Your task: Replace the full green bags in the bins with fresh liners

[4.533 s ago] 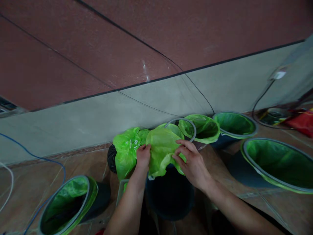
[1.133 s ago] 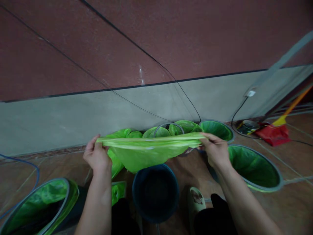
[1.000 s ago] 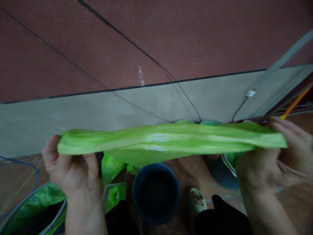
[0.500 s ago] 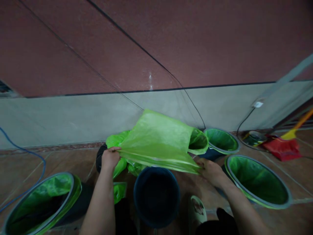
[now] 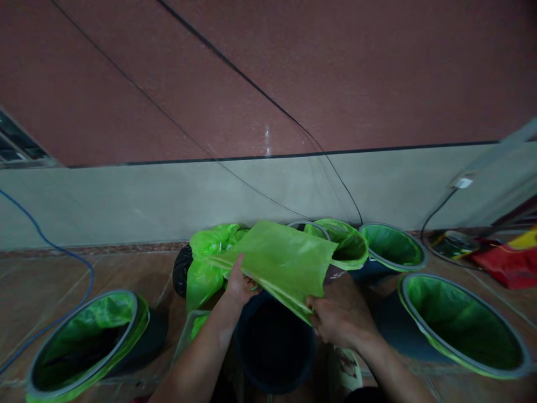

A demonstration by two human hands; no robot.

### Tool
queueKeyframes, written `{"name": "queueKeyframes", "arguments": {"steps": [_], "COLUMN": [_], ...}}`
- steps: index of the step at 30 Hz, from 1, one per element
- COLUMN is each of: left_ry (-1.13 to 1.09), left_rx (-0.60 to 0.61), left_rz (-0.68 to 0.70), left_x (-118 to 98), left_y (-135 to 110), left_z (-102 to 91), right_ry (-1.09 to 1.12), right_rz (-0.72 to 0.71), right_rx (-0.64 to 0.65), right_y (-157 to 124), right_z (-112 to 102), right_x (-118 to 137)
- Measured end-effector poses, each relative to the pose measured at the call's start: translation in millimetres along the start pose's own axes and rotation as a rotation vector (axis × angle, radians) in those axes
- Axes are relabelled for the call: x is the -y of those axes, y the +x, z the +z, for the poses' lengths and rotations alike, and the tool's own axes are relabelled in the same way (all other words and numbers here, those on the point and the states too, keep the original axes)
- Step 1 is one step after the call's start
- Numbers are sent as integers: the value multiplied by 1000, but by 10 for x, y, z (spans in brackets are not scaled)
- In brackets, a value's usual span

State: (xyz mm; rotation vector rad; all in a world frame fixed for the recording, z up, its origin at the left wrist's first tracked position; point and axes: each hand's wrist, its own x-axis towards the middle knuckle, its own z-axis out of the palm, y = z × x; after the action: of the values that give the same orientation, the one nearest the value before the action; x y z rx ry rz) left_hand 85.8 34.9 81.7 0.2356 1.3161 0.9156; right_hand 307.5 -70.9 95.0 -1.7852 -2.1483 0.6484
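Note:
A green plastic bin bag [image 5: 285, 252] is stretched flat between my hands, above a dark, unlined bin [image 5: 274, 352]. My right hand [image 5: 333, 319] is closed on the bag's near right edge. At the near left edge, my left hand [image 5: 241, 286] has its thumb over the plastic and its curled fingers under it. The bag covers the far part of the bin's rim. Just left of the bag lies a heap of green plastic [image 5: 205, 274], with a black bag [image 5: 182, 271] beside it.
Green-lined bins stand at the left [image 5: 88, 341], at the right [image 5: 461, 324] and by the wall [image 5: 392, 246]. Another green liner [image 5: 342, 243] sits behind the held bag. A red dustpan [image 5: 503, 263] lies far right, and a blue cable [image 5: 50, 240] runs along the left.
My hands have come closer together and lower, the left moving right and the right moving left. The bag is less widely stretched and now overlaps the bin's far rim. The view has shifted slightly.

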Motion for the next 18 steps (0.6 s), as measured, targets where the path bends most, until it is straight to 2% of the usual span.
{"name": "queueKeyframes", "arguments": {"steps": [1, 2, 4, 6, 7, 8, 9, 10, 13, 14, 15, 16, 18], "left_ry": [31, 65, 112, 125, 140, 150, 171, 208, 265, 258, 232, 205, 144], "left_rx": [-13, -23, -30, -1, 40, 95, 176, 287, 530, 597, 653, 703, 786], "left_rz": [40, 88, 228, 396, 469, 522, 537, 509, 387, 352, 343, 347, 398], "left_x": [31, 52, 57, 2, -48, -109, -177, -246, -415, -448, -467, -474, -458], "left_y": [5, 3, -38, -144, -220, -308, -404, -504, -777, -851, -913, -964, -1039], "left_z": [23, 44, 82, 106, 107, 97, 74, 40, -107, -156, -200, -234, -277], "right_ry": [-14, -7, 72, 245, 363, 485, 597, 687, 719, 663, 617, 595, 648], "right_rz": [-41, -61, -61, -31, -11, 12, 42, 83, 261, 313, 355, 381, 394], "right_rx": [42, 144, 442, 717, 799, 809, 728, 568, -138, -306, -417, -465, -445], "right_y": [-11, -18, -16, 13, 39, 73, 113, 160, 316, 364, 407, 443, 493], "right_z": [35, 59, 62, -2, -54, -114, -174, -230, -328, -330, -317, -294, -233], "right_x": [72, 143, 263, 322, 315, 279, 213, 123, -222, -328, -413, -472, -501]}}
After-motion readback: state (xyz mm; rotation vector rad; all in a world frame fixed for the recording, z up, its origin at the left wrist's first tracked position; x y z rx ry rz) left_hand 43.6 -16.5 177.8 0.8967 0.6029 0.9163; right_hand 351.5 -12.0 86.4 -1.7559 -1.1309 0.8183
